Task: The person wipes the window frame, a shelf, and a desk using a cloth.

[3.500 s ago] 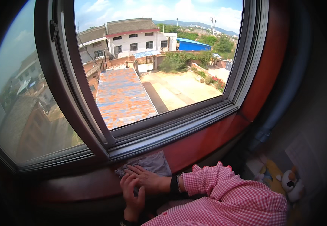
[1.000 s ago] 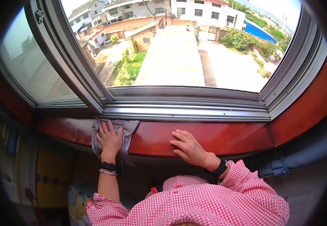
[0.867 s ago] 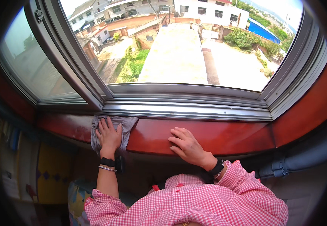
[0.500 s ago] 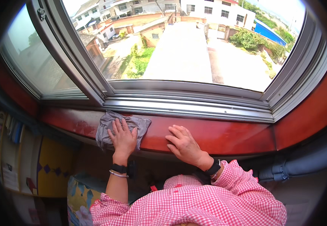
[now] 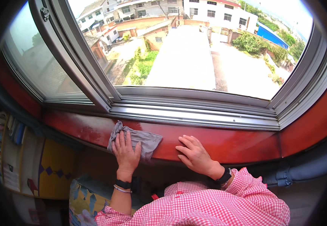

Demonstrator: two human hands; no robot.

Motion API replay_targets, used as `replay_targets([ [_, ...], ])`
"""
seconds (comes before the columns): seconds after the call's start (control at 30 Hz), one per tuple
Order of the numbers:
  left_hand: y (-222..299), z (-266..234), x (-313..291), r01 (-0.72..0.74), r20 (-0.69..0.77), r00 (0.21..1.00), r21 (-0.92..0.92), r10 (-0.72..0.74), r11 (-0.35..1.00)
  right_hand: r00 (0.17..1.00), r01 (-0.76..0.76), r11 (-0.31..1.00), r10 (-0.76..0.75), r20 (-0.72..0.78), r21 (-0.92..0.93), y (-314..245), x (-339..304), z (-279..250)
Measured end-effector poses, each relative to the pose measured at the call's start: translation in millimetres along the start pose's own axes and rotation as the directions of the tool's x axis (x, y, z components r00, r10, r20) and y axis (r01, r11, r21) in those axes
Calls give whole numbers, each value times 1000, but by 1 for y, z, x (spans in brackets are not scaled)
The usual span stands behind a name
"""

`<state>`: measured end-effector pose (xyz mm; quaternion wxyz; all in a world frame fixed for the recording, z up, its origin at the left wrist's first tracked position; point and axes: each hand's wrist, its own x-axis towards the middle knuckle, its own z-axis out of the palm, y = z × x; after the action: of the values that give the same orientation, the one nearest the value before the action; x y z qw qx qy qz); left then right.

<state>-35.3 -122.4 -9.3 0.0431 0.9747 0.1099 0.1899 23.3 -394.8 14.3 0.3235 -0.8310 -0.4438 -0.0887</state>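
Note:
A grey cloth (image 5: 148, 140) lies rumpled on the glossy red windowsill (image 5: 238, 145), with its near edge reaching the sill's front edge. My left hand (image 5: 127, 155) rests flat on the cloth, fingers stretched out and pressing it down rather than gripping it. To the right, my right hand (image 5: 199, 156) leans on the bare red surface. Its fingers are loosely bent and apart, and it holds nothing. A wet-looking sheen shows on the sill left of the cloth.
A metal window track (image 5: 193, 115) runs along the sill's far side, below a sliding window frame (image 5: 73, 56). A shelf of books (image 5: 16, 130) stands at the left, beside a yellow panel (image 5: 59, 162). Blue padded fabric (image 5: 303, 165) lies at the right.
The cloth and my left hand have slid slightly rightward along the sill. My right hand stays in about the same place. The whole view has shifted a little.

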Motion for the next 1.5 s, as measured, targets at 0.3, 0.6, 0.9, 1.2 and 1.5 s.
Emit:
replay_targets([
  [0.3,-138,6,34,409,-80,912,84,-403,908,999,-42,999,43,-9,23,-5,5,1],
  [0.6,-253,44,58,680,-226,699,-83,-678,729,997,-78,996,78,1,33,-7,7,-2],
  [0.9,-222,41,60,543,-202,498,-685,-843,485,998,-56,998,56,-27,5,-6,7,2],
  [1.2,-65,52,22,-6,53,550,-998,-834,-68,999,-35,997,34,-10,-69,-9,6,1],
  [1.5,41,73,-34,249,-308,709,-732,-634,634,1000,-21,995,20,-4,-94,-12,6,2],
])
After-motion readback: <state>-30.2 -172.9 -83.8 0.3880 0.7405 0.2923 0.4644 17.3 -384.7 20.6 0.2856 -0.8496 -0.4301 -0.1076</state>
